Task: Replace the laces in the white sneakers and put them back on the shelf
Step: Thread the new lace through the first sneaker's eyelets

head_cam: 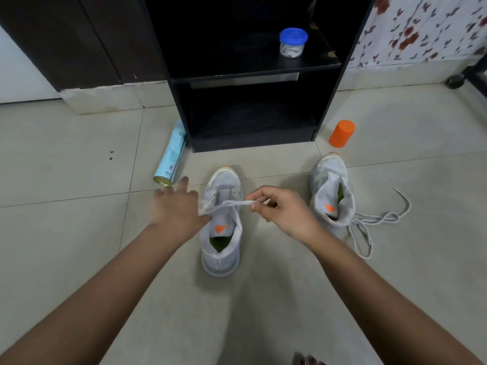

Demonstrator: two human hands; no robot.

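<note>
Tiled floor (79, 246): open on all sides of both hands, widest left of my left hand and toward me between my forearms.

Black shelf unit (253, 72): straight ahead beyond both hands, its base edge on the floor. The lower bay is dark and I cannot see into it.

Sneaker A (224, 256): between my hands, toe toward the shelf, heel toward me, upright on the floor.

Sneaker B (329, 177): right of my right hand, apart from it, toe toward the shelf, eyelets bare.

Spray can (172, 154): lying on its side, just beyond my left fingertips, against the shelf's left foot.

Loose lace (374, 219): on the floor right of sneaker B, looped, one end touching its heel.

Orange cylinder (341, 134): upright, beyond sneaker B, near the shelf's right foot.

Blue-lidded jar (293, 43): on the shelf board, near its front edge.

Left hand (179, 204): fingers spread and blurred, the palm's edge against sneaker A's left flank. Cannot tell whether the thumb traps anything.

Right hand (279, 209): thumb and forefinger pinch a white lace (232, 203), which runs taut across sneaker A's tongue to my left hand.
</note>
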